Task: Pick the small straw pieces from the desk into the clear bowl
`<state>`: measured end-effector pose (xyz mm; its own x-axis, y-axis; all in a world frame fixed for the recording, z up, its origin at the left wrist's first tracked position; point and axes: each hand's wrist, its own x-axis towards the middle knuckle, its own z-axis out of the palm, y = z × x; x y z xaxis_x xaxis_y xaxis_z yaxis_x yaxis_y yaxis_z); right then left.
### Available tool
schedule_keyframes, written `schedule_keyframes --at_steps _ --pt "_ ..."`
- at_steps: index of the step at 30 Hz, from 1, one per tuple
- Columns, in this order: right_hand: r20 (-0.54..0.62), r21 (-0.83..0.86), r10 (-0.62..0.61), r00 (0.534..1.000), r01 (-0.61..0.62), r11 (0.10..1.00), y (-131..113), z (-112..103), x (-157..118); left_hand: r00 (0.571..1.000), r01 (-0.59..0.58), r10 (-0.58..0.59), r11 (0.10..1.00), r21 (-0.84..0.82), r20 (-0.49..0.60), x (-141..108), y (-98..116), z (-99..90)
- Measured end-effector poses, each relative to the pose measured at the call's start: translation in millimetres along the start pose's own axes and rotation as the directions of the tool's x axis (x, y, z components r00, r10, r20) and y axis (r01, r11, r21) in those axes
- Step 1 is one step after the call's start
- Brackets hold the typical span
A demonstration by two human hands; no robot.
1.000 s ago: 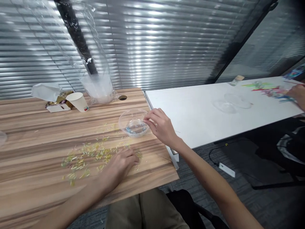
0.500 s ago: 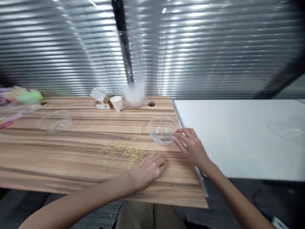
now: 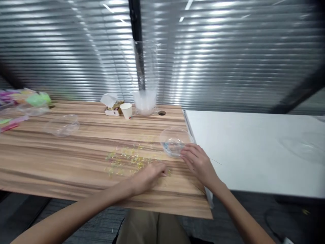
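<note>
A clear plastic bowl [image 3: 165, 135], with small blue pieces in its bottom, stands near the right edge of the wood-grain table. My right hand [image 3: 199, 164] has its fingers closed at the bowl's near right side. From beside that hand a thin dark line [image 3: 215, 161], like a wire or thread, stretches over the white table. Loose yellow and greenish bits [image 3: 127, 159] lie scattered to the left of the bowl. At their right edge my left hand [image 3: 151, 174] rests low on the wood, fingers curled in; anything between them is hidden.
Towards the back stand a paper cup [image 3: 126, 111], a tissue box [image 3: 113, 110] and a bagged stack of white cups [image 3: 145, 101]. Another clear container [image 3: 62, 126] is on the left, near colourful plastic packets [image 3: 35, 100]. A white table [image 3: 243, 149] adjoins on the right.
My left hand has shifted left and curled tighter near the yellow bits. The right hand has turned slightly and stays at the bowl, and the view has tilted a little.
</note>
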<state>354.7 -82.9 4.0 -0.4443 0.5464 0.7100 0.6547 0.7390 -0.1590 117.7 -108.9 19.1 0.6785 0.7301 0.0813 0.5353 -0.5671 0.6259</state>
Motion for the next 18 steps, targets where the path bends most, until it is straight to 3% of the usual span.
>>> schedule_keyframes --at_steps 4,11,14,18 --pt "0.021 -0.007 0.044 0.999 -0.044 0.999 -5.6 -5.3 -0.5 0.995 0.038 -0.046 0.995 -0.093 -0.087 -2.4 -13.1 -3.9" --pt "0.033 -0.036 0.067 0.997 -0.066 0.997 -15.0 -12.9 -3.1 0.985 0.006 0.0 0.999 0.033 -0.17 -7.3 -27.5 -6.7" --pt "0.0 -0.049 0.067 0.998 -0.067 0.997 -19.6 -18.4 -3.9 0.976 0.004 0.015 0.996 0.085 -0.217 -5.9 -22.3 -14.6" --pt "-0.026 -0.09 0.05 0.998 -0.052 0.995 -32.7 -31.9 -12.9 0.933 -0.077 0.122 0.987 0.144 -0.338 0.8 2.2 -27.7"
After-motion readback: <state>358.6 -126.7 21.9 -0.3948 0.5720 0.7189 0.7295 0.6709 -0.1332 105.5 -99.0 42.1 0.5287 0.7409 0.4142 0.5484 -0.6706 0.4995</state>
